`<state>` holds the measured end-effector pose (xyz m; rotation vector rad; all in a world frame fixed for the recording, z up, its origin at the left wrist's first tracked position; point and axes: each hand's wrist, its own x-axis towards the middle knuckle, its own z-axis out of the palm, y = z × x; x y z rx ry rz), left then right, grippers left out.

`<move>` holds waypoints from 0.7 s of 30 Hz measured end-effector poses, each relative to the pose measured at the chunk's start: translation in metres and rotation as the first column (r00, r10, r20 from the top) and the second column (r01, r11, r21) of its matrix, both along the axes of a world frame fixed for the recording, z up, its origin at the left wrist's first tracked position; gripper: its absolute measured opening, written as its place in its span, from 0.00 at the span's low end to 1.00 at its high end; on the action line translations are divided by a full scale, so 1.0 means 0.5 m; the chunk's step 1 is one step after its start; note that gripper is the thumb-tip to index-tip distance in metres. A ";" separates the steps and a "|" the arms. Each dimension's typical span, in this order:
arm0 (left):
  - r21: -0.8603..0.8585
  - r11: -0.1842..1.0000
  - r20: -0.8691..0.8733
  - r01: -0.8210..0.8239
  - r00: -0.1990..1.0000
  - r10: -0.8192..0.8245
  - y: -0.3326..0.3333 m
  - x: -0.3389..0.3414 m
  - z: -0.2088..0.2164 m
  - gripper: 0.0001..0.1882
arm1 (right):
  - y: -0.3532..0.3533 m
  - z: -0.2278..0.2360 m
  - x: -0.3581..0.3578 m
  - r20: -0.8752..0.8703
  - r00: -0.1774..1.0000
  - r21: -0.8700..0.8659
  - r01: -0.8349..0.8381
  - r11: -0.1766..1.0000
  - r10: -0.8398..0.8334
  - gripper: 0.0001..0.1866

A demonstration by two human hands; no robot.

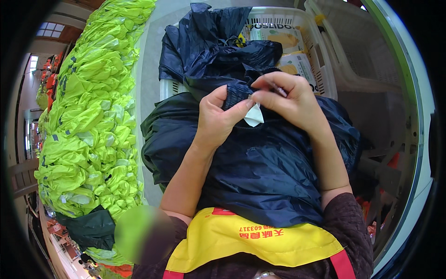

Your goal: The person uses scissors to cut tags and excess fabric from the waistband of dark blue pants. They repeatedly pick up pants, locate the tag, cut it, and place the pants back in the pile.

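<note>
A navy garment of thin, shiny fabric is spread over my lap and up toward the basket. My left hand pinches its gathered elastic edge between thumb and fingers. From that edge hangs a small white label, just below my left thumb. Close beside it, my right hand is closed, its thumb and index fingertips near the elastic. A thin, pale object shows among the right fingers, but motion blur hides its kind.
A long heap of bright yellow-green garments lines the left side, with a dark cloth at its near end. Ahead, a white plastic basket holds printed packages; more navy fabric drapes over it. A grey bin stands at right.
</note>
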<state>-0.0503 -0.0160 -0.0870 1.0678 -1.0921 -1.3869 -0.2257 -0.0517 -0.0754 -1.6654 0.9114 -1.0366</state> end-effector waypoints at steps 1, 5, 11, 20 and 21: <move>-0.027 1.000 0.043 0.006 0.999 -0.005 0.000 0.000 -0.001 0.07 | 0.000 -0.005 0.005 -0.046 0.999 -0.069 0.025 0.997 -0.028 0.11; -0.078 0.996 0.158 0.034 0.987 -0.022 0.000 0.005 -0.005 0.06 | -0.005 -0.005 0.008 -0.153 0.986 -0.314 0.021 0.949 -0.072 0.11; 0.000 0.995 0.119 0.097 0.988 -0.096 -0.001 0.003 0.000 0.05 | 0.002 0.001 -0.001 0.188 0.982 0.098 -0.039 0.994 0.020 0.09; 0.102 0.994 -0.282 0.030 0.959 0.000 -0.003 0.020 -0.009 0.09 | -0.017 -0.008 -0.022 -0.063 0.997 -0.049 -0.050 0.998 0.047 0.15; 0.115 0.993 -0.318 0.027 0.948 0.011 -0.003 0.019 -0.009 0.09 | -0.017 -0.003 -0.024 -0.135 0.989 -0.093 -0.071 0.993 0.058 0.15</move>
